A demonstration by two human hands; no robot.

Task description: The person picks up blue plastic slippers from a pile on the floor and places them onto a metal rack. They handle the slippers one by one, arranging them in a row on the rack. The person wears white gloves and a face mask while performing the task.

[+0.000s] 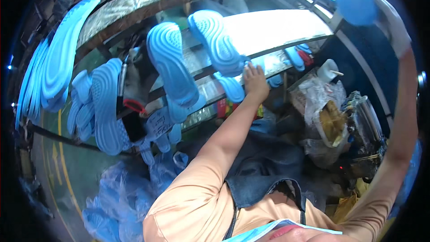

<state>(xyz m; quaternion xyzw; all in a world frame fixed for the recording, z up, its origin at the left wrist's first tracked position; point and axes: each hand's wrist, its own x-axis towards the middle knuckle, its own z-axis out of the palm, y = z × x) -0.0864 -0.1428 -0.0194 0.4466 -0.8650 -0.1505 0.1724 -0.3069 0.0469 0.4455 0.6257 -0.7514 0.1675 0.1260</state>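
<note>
My left hand (256, 83) rests at the bench edge, fingers stretched out, beside the heel of a blue ridged shoe insole (215, 40). Whether the fingertips touch that insole, I cannot tell. A second blue insole (171, 60) lies to its left, its heel hanging over the edge. Raised at the far right, my right hand (394, 24) looks white, as if gloved, and is closed on a blurred blue insole (357, 3). The grip itself is partly smeared by motion.
More blue insoles (67, 54) stand in a row at the left, with others on a shelf below the white bench top (277, 24). Blue plastic bags (118, 197) lie lower left. A plastic bag with yellowish contents (331, 121) and a white cup (328, 70) are at right.
</note>
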